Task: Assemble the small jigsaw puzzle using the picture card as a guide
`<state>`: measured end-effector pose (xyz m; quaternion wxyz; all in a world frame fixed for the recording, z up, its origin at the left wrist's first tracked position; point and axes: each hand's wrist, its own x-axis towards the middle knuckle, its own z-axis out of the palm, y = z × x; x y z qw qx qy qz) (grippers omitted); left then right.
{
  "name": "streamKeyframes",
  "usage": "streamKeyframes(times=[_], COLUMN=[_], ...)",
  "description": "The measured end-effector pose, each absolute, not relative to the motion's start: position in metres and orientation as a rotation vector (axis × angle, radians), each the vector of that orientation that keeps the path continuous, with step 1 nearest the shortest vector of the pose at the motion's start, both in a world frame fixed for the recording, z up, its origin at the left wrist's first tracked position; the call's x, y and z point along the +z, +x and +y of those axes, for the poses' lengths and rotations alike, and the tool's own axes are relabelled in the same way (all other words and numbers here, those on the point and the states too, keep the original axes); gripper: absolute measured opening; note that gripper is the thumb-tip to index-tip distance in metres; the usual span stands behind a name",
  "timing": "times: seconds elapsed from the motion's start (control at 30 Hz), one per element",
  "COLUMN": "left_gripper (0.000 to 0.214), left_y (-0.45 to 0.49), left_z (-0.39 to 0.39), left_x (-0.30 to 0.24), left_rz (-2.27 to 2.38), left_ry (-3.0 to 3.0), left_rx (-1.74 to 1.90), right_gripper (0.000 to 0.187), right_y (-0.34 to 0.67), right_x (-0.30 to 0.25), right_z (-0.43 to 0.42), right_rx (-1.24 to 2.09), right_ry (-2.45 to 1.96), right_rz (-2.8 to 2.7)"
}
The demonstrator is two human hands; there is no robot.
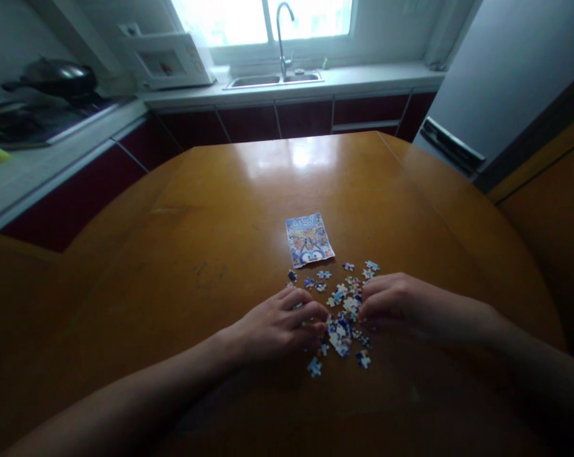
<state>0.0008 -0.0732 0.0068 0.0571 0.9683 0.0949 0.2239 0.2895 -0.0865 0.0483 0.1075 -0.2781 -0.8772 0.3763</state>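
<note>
A loose heap of jigsaw puzzle pieces lies between my two hands, white, blue and dark in colour. My left hand rests over the heap's left side, its fingers bent and somewhat apart, partly covering pieces. At the right side, my right hand has its fingers curled together against the pieces; what they hold, if anything, is hidden. Single puzzle pieces lie around, such as a light blue piece at the near side. Just beyond the heap is a colourful printed picture sheet with a penguin-like figure.
Everything lies on a large brown wooden table with rounded sides. Behind it stand a counter with a sink and faucet, and a white microwave. A lidded pan sits on the stove at left; a grey refrigerator is at right.
</note>
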Motion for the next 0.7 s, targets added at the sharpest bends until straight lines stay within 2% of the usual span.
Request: streamKeyframes(times=[0.13,0.27,0.37,0.5,0.7], left_gripper=[0.005,0.004,0.005,0.006,0.010], left_y=[0.001,-0.002,-0.008,-0.014,-0.003], left_z=[-0.075,-0.075,-0.071,-0.067,-0.074], left_x=[0.010,0.016,0.022,0.025,0.012], left_rz=[0.306,0.326,0.264,0.226,0.334], left_ry=[2.818,2.662,2.670,2.728,2.852], left_rx=[0.721,0.470,0.297,0.253,0.516], right_gripper=[0.011,0.010,0.007,0.009,0.016], right_y=[0.304,0.304,0.300,0.292,0.273], right_x=[0.052,0.049,0.047,0.046,0.036], right_z=[-0.084,-0.089,-0.093,-0.095,-0.098], right_rx=[1.297,1.419,1.307,1.167,0.930], right_ry=[-1.056,-1.110,-1.146,-1.047,-0.819], right_rz=[-2.652,-2.766,-2.831,-2.790,-2.732])
